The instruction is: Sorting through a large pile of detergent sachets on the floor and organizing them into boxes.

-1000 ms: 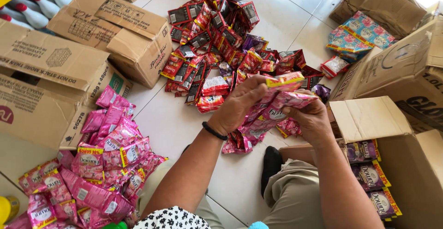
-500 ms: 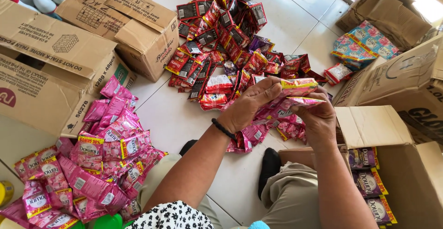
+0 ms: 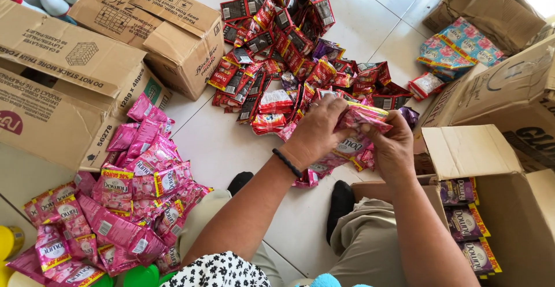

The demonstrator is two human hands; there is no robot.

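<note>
You've got a strip of pink sachets [image 3: 361, 119] pinched between both hands, held flat-ish above the white tiled floor [image 3: 231, 142], folded or bunched at the top. More pink sachets of the same strip hang below it, partly hidden by your hands. Glossy foil, white label patches, slightly crumpled.

Bare tile floor [image 3: 231, 142] between sachet heaps [image 3: 133, 200]

Sunlit white tiled floor [image 3: 231, 142]
</note>
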